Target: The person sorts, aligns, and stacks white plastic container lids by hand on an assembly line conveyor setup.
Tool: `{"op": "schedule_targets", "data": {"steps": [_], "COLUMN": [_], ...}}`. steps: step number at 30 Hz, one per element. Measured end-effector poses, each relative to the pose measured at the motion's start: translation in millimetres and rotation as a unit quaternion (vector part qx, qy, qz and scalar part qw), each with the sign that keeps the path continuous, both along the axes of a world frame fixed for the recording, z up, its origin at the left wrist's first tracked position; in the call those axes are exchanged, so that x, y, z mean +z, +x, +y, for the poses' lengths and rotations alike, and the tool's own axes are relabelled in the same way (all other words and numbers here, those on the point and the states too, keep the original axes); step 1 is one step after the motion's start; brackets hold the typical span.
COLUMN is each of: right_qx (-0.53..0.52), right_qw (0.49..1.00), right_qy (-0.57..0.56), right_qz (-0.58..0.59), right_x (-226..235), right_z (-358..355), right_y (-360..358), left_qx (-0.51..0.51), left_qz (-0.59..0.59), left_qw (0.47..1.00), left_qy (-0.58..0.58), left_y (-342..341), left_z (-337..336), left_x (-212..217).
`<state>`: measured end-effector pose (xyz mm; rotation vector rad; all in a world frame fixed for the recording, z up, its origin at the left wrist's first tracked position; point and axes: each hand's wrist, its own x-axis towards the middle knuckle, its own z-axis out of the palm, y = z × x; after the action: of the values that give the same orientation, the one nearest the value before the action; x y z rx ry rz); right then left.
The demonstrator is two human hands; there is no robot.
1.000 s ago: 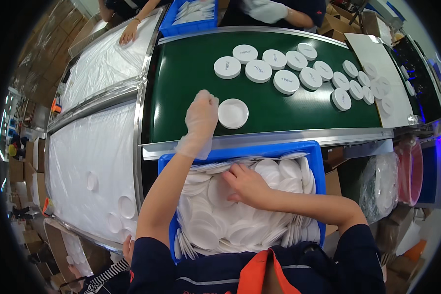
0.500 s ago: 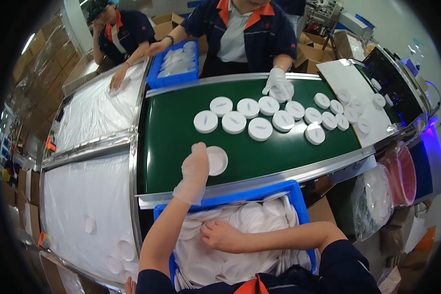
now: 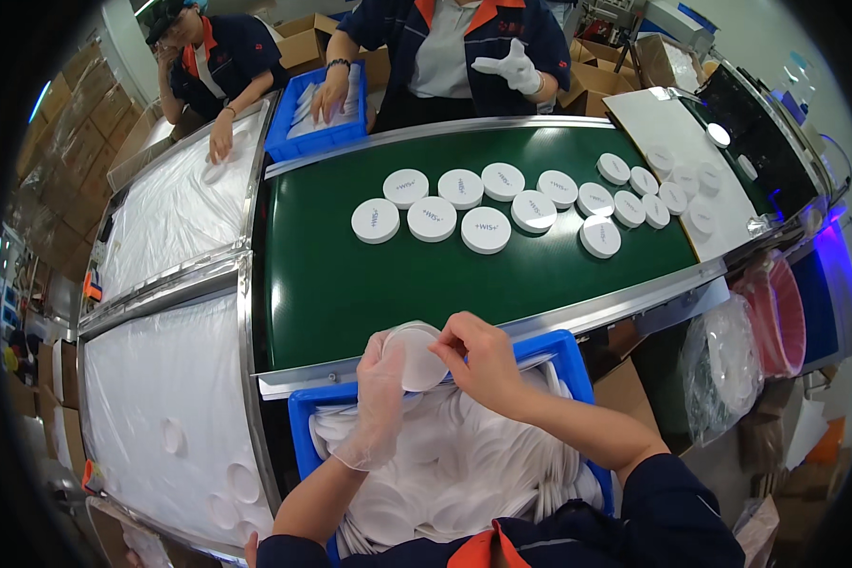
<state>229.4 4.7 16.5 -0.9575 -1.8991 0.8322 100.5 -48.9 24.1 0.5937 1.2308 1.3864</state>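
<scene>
Two hands now meet at one white cap (image 3: 415,358), and from my end that is the big change. Half a second ago I had the left hand (image 3: 381,388) holding it out over the green belt (image 3: 322,303), while the right hand (image 3: 483,364) was down among the white discs (image 3: 426,483). Now the cap sits at the belt's near edge, above the far rim of the blue tub (image 3: 303,421). The gloved left fingers curl around its left side; bare right fingertips are pinched at its right edge. I cannot tell whether a thin disc lies against it under that pinch. I judge that both hands are now on the same job, no longer split between holding and picking.

Printed caps (image 3: 486,230) lie spread over the belt, well apart from these hands. Across from me, a co-worker's gloved hand (image 3: 509,68) has lifted from those caps and hangs clear, fingers spread, while their bare hand (image 3: 331,95) is in the far blue tub (image 3: 317,147).
</scene>
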Motion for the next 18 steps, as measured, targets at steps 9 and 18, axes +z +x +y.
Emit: {"op": "schedule_targets", "data": {"steps": [9,18], "right_qx": [0.051,0.271], "right_qw": [0.999,0.957], "right_qy": [0.000,-0.028], "right_qz": [0.013,-0.104], "right_x": [-8.4,1.5], "right_z": [1.5,-9.6], "right_y": [4.5,3.4], "left_qx": [-0.025,0.293], "left_qz": [0.114,0.260], "left_qw": [0.993,0.920], "left_qy": [-0.006,0.001], "left_y": [8.9,-236.7], "left_z": [-13.5,-42.2], "left_x": [6.9,-24.2]}}
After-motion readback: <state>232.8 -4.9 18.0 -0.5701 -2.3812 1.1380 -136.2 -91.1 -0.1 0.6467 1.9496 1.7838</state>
